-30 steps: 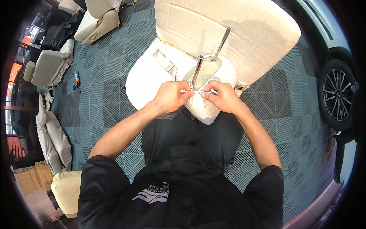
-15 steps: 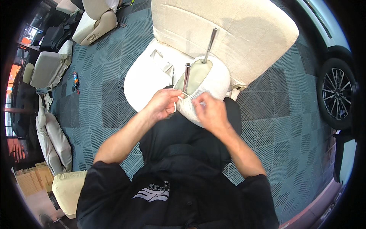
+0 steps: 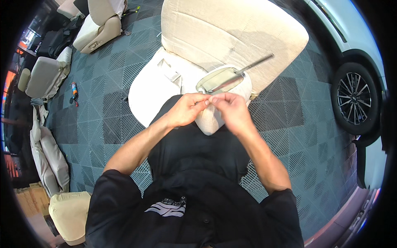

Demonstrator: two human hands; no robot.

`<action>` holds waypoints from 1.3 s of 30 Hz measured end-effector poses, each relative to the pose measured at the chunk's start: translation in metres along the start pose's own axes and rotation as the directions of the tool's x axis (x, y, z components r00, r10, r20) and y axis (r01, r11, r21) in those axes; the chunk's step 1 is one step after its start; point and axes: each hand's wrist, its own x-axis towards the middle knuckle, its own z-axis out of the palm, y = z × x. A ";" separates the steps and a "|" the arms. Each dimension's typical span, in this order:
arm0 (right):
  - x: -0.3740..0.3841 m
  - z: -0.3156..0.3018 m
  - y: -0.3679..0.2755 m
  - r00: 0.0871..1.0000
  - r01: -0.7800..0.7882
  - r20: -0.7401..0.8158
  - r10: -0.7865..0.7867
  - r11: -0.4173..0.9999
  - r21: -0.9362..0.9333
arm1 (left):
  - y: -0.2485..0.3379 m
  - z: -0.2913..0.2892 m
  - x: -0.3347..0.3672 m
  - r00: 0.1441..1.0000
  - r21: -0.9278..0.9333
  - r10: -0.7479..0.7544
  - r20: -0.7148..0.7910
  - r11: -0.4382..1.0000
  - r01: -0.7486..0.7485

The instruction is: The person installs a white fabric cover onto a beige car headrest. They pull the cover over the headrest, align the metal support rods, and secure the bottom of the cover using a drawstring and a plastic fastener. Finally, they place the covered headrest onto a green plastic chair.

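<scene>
A headrest in a whitish fabric cover rests tilted against the seat, over my knees, with its underside facing up. Two metal posts stick out of that underside and now slant to the right. At the cover's near edge my left hand is closed in a pinch on a thin light cord, mostly hidden by the fingers. My right hand, slightly blurred, pinches at the same spot, its fingertips meeting the left's. What exactly lies between the right fingertips is hidden.
Behind the headrest stands a beige car seat with its backrest, cushion and a belt buckle. More seats and an orange-blue can are at left. A car wheel stands at right on the tiled floor.
My right hand has moved in to meet the left at the cover's edge. The headrest has tipped, its posts swinging from upright to slanting right. The view has shifted a little.
</scene>
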 end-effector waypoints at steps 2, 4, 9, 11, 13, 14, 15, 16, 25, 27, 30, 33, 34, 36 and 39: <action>0.003 0.001 -0.004 0.999 0.040 0.019 -0.038 0.988 -0.149 | -0.012 0.004 0.004 0.994 0.092 0.106 0.031 0.990 -0.109; 0.009 0.008 0.002 0.992 0.107 -0.015 -0.122 0.918 -0.381 | -0.010 0.012 0.015 0.961 0.136 0.277 0.004 0.952 -0.275; 0.020 0.018 -0.008 0.980 0.163 -0.011 -0.197 0.841 -0.516 | -0.037 0.009 0.014 0.956 0.217 0.203 -0.211 0.964 -0.156; 0.021 0.006 -0.013 0.763 0.544 0.114 -0.636 0.537 -0.644 | -0.047 0.008 0.017 0.946 0.107 0.058 -0.319 0.994 -0.024; 0.014 -0.017 -0.029 0.473 0.606 0.116 -0.873 0.227 -0.762 | -0.066 0.002 0.021 0.910 0.016 0.056 -0.412 0.998 -0.054; 0.008 -0.034 -0.040 0.337 0.510 0.048 -0.940 0.140 -0.849 | -0.066 -0.001 0.024 0.914 -0.019 0.028 -0.406 0.999 -0.039; 0.009 -0.054 -0.039 0.235 0.465 -0.153 -0.960 0.249 -0.849 | -0.065 -0.001 0.025 0.914 -0.055 -0.002 -0.406 0.998 -0.022; 0.011 -0.065 -0.039 0.120 0.429 -0.341 -0.932 0.358 -0.829 | -0.065 -0.001 0.027 0.914 -0.096 -0.031 -0.404 0.995 -0.008; 0.063 -0.004 0.075 0.728 0.597 0.130 -0.674 0.528 -0.604 | -0.068 -0.009 0.021 0.955 -0.114 -0.030 -0.294 0.993 -0.004; 0.072 -0.004 0.077 0.710 0.625 0.162 -0.685 0.508 -0.593 | -0.058 -0.012 0.019 0.965 -0.041 -0.024 -0.260 0.999 0.014; 0.081 -0.014 0.071 0.702 0.665 0.285 -0.653 0.459 -0.589 | -0.042 -0.016 0.020 0.965 0.290 0.090 -0.245 0.957 -0.016; 0.088 -0.016 0.066 0.660 0.710 0.287 -0.695 0.451 -0.541 | -0.026 -0.020 0.020 0.960 0.547 0.221 -0.170 0.832 -0.094; 0.089 -0.015 0.068 0.639 0.713 0.272 -0.719 0.422 -0.560 | -0.023 -0.019 0.019 0.958 0.573 0.228 -0.172 0.815 -0.091; 0.093 -0.010 0.078 0.592 0.715 0.241 -0.769 0.363 -0.598 | -0.018 -0.017 0.019 0.954 0.627 0.244 -0.175 0.775 -0.083; 0.095 0.003 0.097 0.445 0.728 0.083 -0.892 0.306 -0.614 | -0.016 -0.011 0.021 0.943 0.620 0.186 -0.277 0.784 0.027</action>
